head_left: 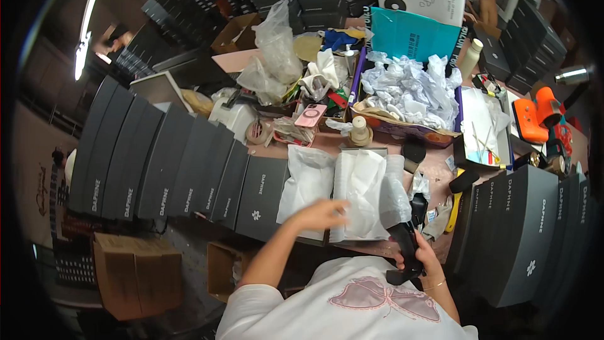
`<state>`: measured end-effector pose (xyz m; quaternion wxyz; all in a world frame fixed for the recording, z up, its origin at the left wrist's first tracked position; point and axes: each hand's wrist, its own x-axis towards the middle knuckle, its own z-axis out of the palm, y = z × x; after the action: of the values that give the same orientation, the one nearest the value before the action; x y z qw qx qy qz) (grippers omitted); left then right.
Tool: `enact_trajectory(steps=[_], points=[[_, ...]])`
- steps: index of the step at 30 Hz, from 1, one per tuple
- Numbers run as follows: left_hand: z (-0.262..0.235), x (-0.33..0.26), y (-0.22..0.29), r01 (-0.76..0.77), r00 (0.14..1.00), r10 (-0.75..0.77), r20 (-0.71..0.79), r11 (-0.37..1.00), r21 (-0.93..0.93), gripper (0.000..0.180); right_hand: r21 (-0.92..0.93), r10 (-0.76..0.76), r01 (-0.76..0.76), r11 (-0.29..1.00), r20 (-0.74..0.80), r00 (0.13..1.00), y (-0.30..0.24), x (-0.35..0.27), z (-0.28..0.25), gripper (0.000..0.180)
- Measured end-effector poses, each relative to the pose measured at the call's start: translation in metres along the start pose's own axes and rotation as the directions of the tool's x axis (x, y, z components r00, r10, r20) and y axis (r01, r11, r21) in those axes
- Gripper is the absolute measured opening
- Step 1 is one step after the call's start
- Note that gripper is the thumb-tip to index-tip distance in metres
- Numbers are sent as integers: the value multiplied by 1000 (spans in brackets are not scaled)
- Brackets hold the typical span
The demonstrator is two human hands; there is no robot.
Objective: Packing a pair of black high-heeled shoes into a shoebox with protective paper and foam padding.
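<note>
Seen from the head camera, a black shoe [406, 239] is being held low at the near edge of the table [377, 145] by the right hand [420, 253], whose fingers are being wrapped closed around its lower part; the shoe is standing roughly upright, and clear plastic wrapping [393, 195] is being carried over its upper end. The left hand [321, 213] is being stretched out over white tissue paper [358, 192], with the fingers loosely spread and slightly blurred; whether the paper is actually being pinched or only touched cannot be told. The tissue paper is lying in an open box [343, 195] just in front of the person, touching the shoe's wrapping on its right side.

To the left, a row of black shoeboxes [170, 164] is being kept leaning side by side along the table edge, and a second row of black shoeboxes [528, 226] is standing to the right, close to the right hand. Farther back, a purple box [402, 127] filled with crumpled white paper [412, 88] is sitting behind the open box, with a teal sheet [412, 34] propped up behind it. A pink phone [311, 115] is lying among the clutter to the left of the purple box. An orange tool [535, 116] is resting at the far right. Cardboard cartons [135, 274] are sitting on the floor at lower left.
</note>
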<state>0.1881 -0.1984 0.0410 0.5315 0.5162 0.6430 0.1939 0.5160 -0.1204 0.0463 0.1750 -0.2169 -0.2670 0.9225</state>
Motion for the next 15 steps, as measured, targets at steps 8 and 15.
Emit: enact_trajectory(steps=[8, 15], points=[[-65, 113, -177, 128, 656, 14, -754, 983, 129, 18, -129, -61, 36, 991, -193, 979, 46, -47, 54, 74], [9, -17, -48, -251, 608, 424, -671, 905, 344, 6, -191, -59, 91, 977, 164, 985, 19, -31, 97, 69]])
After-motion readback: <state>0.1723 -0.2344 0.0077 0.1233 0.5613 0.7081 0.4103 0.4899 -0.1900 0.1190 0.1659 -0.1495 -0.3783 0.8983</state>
